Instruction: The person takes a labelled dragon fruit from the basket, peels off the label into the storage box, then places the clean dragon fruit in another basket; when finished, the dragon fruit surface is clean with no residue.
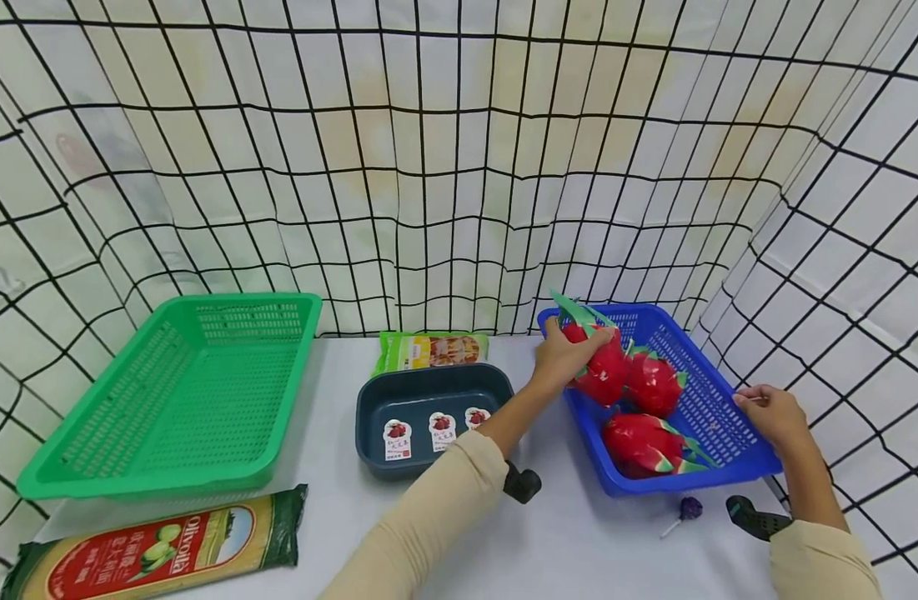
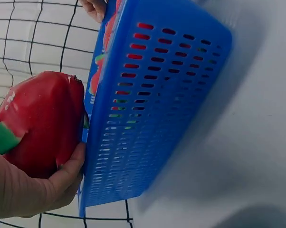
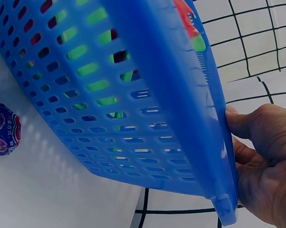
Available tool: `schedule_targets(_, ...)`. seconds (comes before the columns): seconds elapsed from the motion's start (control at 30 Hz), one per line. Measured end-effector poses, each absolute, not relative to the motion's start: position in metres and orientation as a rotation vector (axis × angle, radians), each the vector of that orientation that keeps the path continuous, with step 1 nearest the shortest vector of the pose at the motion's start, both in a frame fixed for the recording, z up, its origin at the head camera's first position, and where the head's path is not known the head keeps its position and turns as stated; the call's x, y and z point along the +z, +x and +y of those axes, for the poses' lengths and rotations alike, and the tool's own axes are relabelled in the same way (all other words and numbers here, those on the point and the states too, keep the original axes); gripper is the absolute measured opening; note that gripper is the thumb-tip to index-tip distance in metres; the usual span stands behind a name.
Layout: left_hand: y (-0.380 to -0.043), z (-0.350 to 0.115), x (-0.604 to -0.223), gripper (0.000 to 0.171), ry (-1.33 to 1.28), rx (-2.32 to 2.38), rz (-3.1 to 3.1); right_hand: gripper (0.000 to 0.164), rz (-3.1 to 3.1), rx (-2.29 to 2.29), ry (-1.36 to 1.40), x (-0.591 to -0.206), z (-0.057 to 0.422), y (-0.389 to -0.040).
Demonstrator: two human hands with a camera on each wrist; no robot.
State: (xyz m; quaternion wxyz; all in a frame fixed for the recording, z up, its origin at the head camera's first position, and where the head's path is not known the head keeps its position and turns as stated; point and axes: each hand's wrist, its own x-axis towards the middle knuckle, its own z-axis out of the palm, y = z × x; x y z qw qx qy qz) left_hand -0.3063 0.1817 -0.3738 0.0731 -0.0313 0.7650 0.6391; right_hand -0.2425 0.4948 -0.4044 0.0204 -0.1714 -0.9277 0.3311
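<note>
My left hand (image 1: pixel 562 357) grips a red dragon fruit (image 1: pixel 607 371) with green leaves, over the left rim of the blue basket (image 1: pixel 657 482). In the left wrist view, fingers and thumb wrap the lower side of this dragon fruit (image 2: pixel 45 123), close beside the basket's edge. My right hand (image 1: pixel 777 417) pinches the basket's right rim, seen near its corner in the right wrist view. Inside the basket lie another dragon fruit (image 1: pixel 655 385) and, nearer to me, a further dragon fruit (image 1: pixel 642 446). Part of the basket's left rim is hidden behind the held fruit.
A green basket (image 1: pixel 289 400) stands at left, with a pasta packet (image 1: pixel 158 550) in front. A dark tray (image 1: pixel 421 385) with dragon fruit stickers (image 1: pixel 397 439) sits mid-table before a green food packet (image 1: pixel 432 350). A purple lollipop (image 1: pixel 689 507) lies before the blue basket. Black netting (image 1: pixel 443 175) encloses the table.
</note>
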Motion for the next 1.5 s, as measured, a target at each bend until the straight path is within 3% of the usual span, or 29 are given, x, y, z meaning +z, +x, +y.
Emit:
schedule_targets(0.7, -0.322, 0.234, -0.358, 0.101, -0.083, 0.816, 2.985, 0.047, -2.877, 1.015, -0.525, -0.407, 0.491, -0.239)
schedule_targets(0.97, -0.329, 0.239, -0.361, 0.074, -0.16, 0.649, 2.968, 0.048, -2.868, 1.033, -0.537, -0.407, 0.49, -0.239)
schedule_targets(1.3, -0.339, 0.244, -0.37, 0.07, -0.18, 0.575, 2.929, 0.05, -2.872, 1.065, -0.544, -0.407, 0.488, -0.239)
schedule_targets(1.5, -0.34, 0.243, -0.379, 0.047, -0.053, 0.427, 2.929, 0.049, -2.865, 1.048, -0.539, -0.407, 0.489, -0.236)
